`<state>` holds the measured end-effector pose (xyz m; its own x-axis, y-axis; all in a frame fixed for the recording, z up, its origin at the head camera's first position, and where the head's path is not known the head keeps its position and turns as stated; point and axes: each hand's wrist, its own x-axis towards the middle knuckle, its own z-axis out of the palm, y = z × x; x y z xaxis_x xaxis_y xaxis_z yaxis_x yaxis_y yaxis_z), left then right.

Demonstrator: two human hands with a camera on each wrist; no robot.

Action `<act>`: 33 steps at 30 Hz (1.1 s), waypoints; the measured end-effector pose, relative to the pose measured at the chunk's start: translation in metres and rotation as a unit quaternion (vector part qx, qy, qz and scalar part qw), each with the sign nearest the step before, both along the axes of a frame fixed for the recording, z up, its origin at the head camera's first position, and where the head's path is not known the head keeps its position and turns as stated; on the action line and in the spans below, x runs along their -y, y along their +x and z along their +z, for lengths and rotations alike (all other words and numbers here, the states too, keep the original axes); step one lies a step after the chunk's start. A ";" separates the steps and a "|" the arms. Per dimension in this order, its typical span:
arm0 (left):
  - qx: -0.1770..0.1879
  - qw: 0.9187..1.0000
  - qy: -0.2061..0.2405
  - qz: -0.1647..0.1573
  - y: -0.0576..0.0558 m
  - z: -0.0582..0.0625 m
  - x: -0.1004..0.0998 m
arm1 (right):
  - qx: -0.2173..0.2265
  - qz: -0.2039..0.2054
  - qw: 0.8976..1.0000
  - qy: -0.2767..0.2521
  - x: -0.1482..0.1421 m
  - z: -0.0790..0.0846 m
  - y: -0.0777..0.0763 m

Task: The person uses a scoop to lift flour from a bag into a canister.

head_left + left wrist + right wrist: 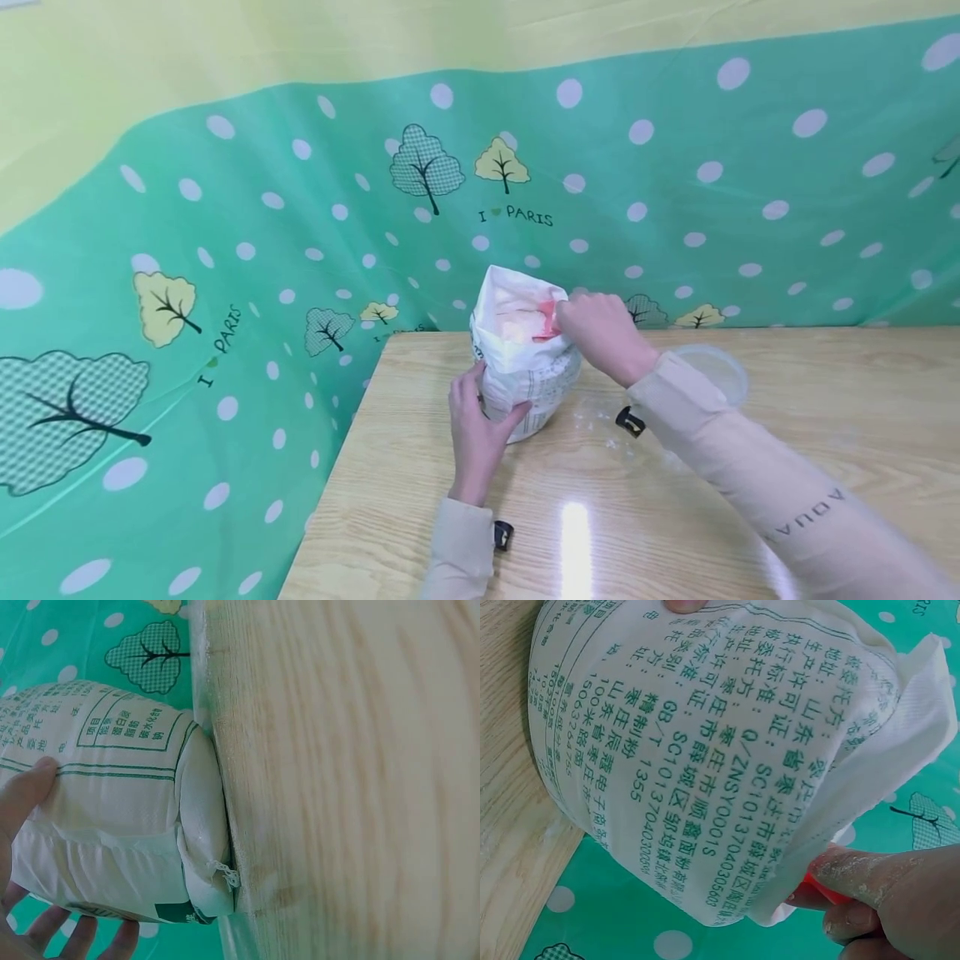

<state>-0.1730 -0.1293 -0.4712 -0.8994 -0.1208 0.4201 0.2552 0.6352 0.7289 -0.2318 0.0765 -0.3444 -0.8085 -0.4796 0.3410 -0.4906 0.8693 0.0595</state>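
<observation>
A white flour bag (540, 379) with green print stands on the table with its top rolled open and pale flour (516, 327) inside. My left hand (480, 429) holds its lower front, thumb on one side and fingers round the other; in the left wrist view the thumb (30, 791) lies on the printed face. My right hand (603, 333) is at the bag's right rim, pinching a red scoop-like tool (547, 321) whose far end goes into the bag. Flour dusts the right thumb (855, 870) in the right wrist view. Most of the red tool is hidden by bag and fingers.
White flour specks (600, 414) lie on the wooden table (397, 467) right of the bag. A clear round dish (731, 367) sits partly behind the right sleeve (735, 450). A green dotted cloth (600, 192) hangs right behind the table's back edge and along its left side.
</observation>
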 end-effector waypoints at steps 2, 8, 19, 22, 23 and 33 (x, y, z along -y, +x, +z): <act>-0.001 1.000 0.001 0.002 0.000 0.000 0.001 | 0.004 -0.002 1.000 0.000 0.002 -0.001 -0.002; -0.003 1.000 -0.001 -0.002 0.000 0.000 0.001 | 0.013 -0.008 1.000 -0.006 0.003 -0.005 -0.009; -0.013 1.000 -0.009 -0.002 0.000 -0.002 -0.003 | 0.016 0.024 0.999 -0.041 0.004 -0.009 -0.020; -0.011 1.000 -0.009 -0.003 0.000 0.000 -0.003 | 0.031 0.031 0.998 -0.050 0.005 -0.008 -0.023; -0.011 1.000 -0.008 -0.004 -0.001 0.000 -0.002 | 0.037 0.033 0.997 -0.054 0.006 -0.008 -0.024; -0.003 1.000 0.000 -0.006 -0.001 0.000 0.000 | 0.091 0.043 0.992 -0.071 0.013 -0.008 -0.035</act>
